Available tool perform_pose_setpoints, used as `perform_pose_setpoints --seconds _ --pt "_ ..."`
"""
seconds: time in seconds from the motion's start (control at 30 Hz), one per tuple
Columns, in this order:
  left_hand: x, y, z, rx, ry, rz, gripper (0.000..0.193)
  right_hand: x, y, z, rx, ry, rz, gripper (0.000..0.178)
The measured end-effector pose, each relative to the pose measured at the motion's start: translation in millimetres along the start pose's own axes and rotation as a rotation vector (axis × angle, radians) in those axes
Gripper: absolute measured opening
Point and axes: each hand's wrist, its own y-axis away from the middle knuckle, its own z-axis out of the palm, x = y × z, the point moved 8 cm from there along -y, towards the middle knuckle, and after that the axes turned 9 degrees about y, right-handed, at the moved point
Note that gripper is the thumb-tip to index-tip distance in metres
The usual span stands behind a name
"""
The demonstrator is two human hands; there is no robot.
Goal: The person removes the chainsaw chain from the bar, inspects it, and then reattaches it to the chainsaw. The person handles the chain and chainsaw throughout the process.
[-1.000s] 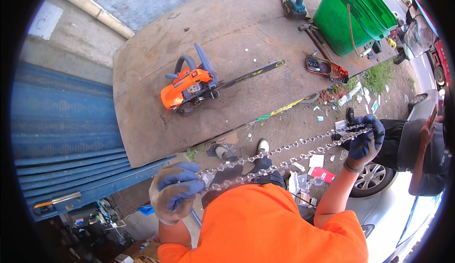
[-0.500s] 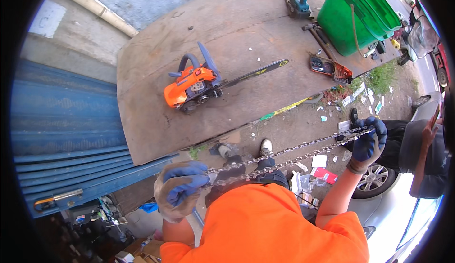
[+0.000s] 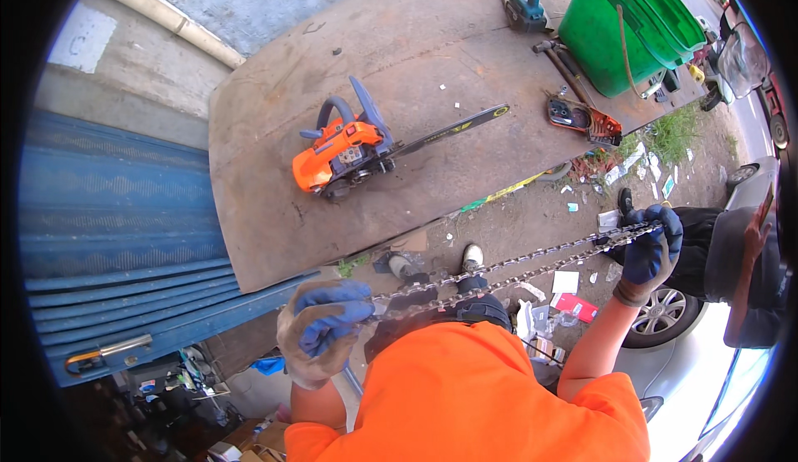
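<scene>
the blue-and-grey-gloved left hand (image 3: 322,329) is closed on one end of a long, silvery metal saw chain (image 3: 532,274), and the right hand (image 3: 652,250), gloved alike, grips the other end. the chain stretches between them in two slanting strands, in the air, apart from the worn, brown, flat desk (image 3: 270,204). on the desk lies an orange-and-dark-grey chainsaw (image 3: 337,159), its narrow black guide bar (image 3: 455,128) pointing right. beyond the bar's tip are an orange-and-black cover (image 3: 600,126) and a tall green plastic bucket (image 3: 603,42).
</scene>
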Motion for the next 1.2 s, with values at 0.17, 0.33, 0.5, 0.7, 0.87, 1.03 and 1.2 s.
perform_pose_setpoints --seconds 0.17,0.33,0.5,0.7,0.87,1.03,1.2 --pt "6 -6 6 -0.04 -0.017 0.056 0.025 2 -2 -3 -0.029 -0.025 -0.014 0.028" --pt "7 -6 6 -0.049 -0.012 0.078 0.029 1 -2 -2 -0.046 -0.052 -0.022 0.029" --pt "7 -2 3 -0.032 0.017 0.079 0.031 1 -3 -2 -0.056 -0.046 -0.03 0.03" --pt "7 -2 5 -0.045 -0.007 0.079 0.029 -1 -2 -2 -0.033 -0.048 -0.027 0.03" --pt "6 0 4 -0.021 0.001 0.062 0.027 -2 -2 0 -0.016 -0.031 -0.024 0.03" --pt "8 1 7 -0.014 0.016 0.072 0.027 1 -2 -4 -0.012 -0.037 -0.002 0.03" --pt "16 -3 12 -0.066 -0.005 0.134 0.027 5 -1 -11 -0.033 -0.08 -0.008 0.03"
